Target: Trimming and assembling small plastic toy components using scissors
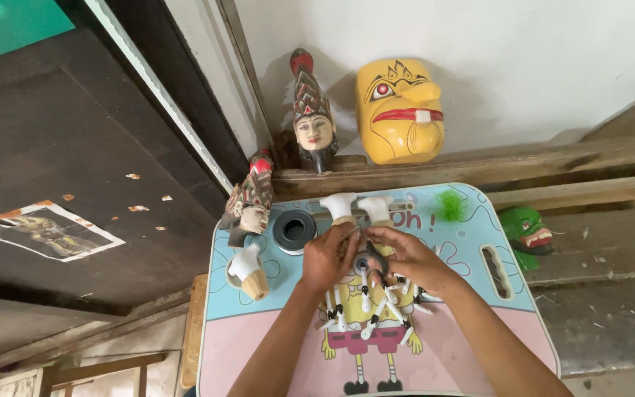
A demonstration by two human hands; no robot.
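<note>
Two hands, left hand (326, 257) and right hand (404, 254), are pinched together on a dark ring (365, 262); dangling white pieces (367, 305) could be tangled.

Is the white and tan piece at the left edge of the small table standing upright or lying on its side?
Lying on its side. The white and tan piece rests lengthwise on the table, tan end toward the person.

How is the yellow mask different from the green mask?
The yellow mask is larger and leans upright against the white wall on the wooden ledge; the green mask is smaller and sits lower, on the boards right of the small table. The yellow mask has red lips and one big white tooth; the green mask bares a row of teeth. Both are carved, painted faces.
</note>
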